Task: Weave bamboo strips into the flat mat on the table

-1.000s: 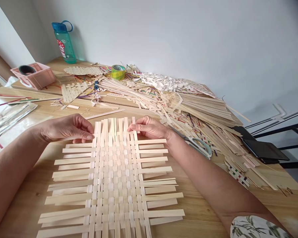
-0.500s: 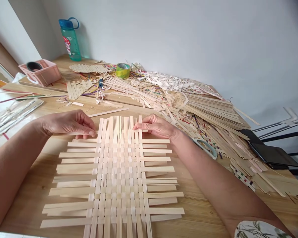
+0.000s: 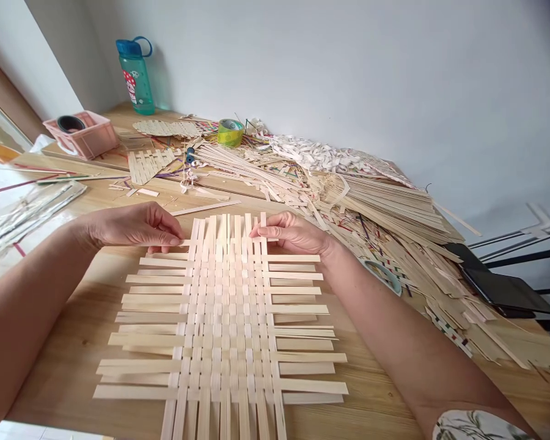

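A woven mat of pale flat strips [image 3: 224, 311] lies on the wooden table, with loose strip ends sticking out on both sides and at the top. At its upper left, my left hand [image 3: 142, 227] pinches the end of a crosswise strip [image 3: 183, 243] between thumb and fingers. My right hand [image 3: 291, 232] is closed at the mat's upper right corner, its thumb and index finger pinching the same row near the upright strips. The middle of that crosswise strip is partly hidden among the upright ones.
Behind the mat are a pile of loose strips [image 3: 376, 198], a tape roll [image 3: 230, 133], a pink basket [image 3: 91, 137] and a teal bottle [image 3: 137, 79]. Right of my right forearm lie scissors [image 3: 382, 275] and a dark phone or tablet [image 3: 504, 287].
The mat has shifted slightly right and up in the view. My left hand has also moved a little right, still pinching the strip. My right hand keeps its pinch near the corner.
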Demonstrator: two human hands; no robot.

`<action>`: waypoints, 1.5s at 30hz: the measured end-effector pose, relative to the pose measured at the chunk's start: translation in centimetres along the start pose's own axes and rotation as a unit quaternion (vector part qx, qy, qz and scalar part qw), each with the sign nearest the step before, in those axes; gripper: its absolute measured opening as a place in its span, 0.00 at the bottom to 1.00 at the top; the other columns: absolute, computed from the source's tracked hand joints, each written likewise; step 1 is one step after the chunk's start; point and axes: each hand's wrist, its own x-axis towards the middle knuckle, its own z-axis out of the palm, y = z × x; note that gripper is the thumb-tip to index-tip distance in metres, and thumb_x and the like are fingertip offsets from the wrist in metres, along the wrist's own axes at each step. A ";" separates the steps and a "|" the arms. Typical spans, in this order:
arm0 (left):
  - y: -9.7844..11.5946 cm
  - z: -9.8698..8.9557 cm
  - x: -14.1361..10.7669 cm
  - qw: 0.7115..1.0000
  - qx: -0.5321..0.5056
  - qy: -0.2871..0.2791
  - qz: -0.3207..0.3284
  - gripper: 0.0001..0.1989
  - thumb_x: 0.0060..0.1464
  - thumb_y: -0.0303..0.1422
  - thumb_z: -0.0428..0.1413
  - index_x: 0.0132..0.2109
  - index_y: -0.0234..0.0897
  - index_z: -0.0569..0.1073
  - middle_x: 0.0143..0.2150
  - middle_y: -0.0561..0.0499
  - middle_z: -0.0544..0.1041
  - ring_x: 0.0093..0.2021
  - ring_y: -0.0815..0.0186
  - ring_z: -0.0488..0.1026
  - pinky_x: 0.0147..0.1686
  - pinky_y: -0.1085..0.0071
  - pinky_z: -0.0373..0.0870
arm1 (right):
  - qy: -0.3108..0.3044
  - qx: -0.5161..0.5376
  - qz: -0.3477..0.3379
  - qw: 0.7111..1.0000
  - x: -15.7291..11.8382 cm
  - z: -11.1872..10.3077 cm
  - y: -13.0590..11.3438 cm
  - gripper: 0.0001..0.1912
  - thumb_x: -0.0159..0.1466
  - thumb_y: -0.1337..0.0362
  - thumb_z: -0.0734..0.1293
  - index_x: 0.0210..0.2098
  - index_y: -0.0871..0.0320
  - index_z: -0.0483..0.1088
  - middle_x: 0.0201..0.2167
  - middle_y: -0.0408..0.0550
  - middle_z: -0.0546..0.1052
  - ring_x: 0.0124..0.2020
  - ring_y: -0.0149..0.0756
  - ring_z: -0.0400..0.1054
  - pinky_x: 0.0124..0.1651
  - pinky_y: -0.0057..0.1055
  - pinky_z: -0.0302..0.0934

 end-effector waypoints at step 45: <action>1.6 15.5 2.4 0.787 0.503 0.314 0.168 0.12 0.59 0.22 0.50 0.47 0.38 0.72 0.50 0.43 0.73 0.52 0.53 0.68 0.52 0.52 0.69 | 0.135 -0.346 -0.020 0.928 -2.1 -0.1 0.4 0.16 0.64 0.51 0.65 0.31 0.58 0.71 0.27 0.44 0.73 0.28 0.31 0.64 0.32 0.30 0.56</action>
